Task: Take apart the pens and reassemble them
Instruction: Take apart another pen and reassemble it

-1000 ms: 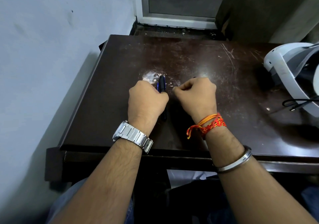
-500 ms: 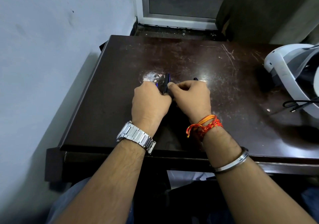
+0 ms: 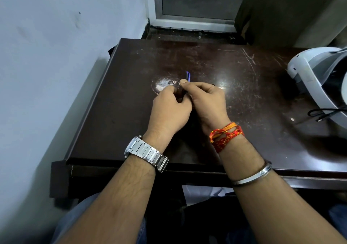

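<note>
- One dark scratched table (image 3: 116, 112) fills your view, pale wall left, window beyond.
- White headset (image 3: 317, 78) sits at its right edge.
- Your left hand (image 3: 169, 110) and right hand (image 3: 206, 101) meet mid-table, fingers curled tight around the pen (image 3: 188, 76).
- Its blue end pokes up and away from you, long axis near upright.

I sit at a dark brown table (image 3: 116, 112), its glossy top scratched and scuffed, with a pale worn patch (image 3: 163, 85) near the middle and a bright glare of light (image 3: 222, 76) just right of it. To my left runs a plain bluish-white wall (image 3: 56, 55) with a few small marks. At the far side stands a white-framed window (image 3: 193, 8), or perhaps a door. A dark panel (image 3: 291, 12) fills the far right corner.
</note>
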`<state>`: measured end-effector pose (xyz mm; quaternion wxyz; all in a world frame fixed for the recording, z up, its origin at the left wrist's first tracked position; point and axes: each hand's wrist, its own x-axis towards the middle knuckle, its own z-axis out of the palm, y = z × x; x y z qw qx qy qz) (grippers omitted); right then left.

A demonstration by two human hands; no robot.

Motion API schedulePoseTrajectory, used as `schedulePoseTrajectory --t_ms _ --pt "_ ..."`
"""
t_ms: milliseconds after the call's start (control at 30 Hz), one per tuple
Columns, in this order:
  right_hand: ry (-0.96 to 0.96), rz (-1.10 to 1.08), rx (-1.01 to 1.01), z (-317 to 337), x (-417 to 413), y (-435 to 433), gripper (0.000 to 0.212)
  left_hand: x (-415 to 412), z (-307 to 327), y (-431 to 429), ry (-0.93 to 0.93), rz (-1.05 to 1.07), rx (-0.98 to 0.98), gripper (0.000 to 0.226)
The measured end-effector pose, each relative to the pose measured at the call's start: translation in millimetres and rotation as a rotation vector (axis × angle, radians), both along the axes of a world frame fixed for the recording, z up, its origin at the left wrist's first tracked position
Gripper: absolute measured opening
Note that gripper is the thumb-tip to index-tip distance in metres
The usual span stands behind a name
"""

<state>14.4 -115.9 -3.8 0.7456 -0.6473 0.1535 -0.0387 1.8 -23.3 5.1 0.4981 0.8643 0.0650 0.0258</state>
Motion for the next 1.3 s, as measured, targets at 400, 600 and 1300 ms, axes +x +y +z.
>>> schedulePoseTrajectory --t_ms 400,600,1300 --pt "-0.142 -0.081 -0.056 2.9 -2.9 5.2 0.019 -6.3 3.8 -11.2 -0.102 -0.004 -0.037 0.024" --pt "-0.134 -0.095 -0.119 4.2 0.2 2.3 0.024 -9.1 4.2 -9.5 -0.096 -0.026 -0.041 0.021" --pt "0.063 -0.104 -0.946 3.5 -0.5 -22.5 0.023 4.0 -3.3 7.7 -0.024 0.159 -0.253 0.006"
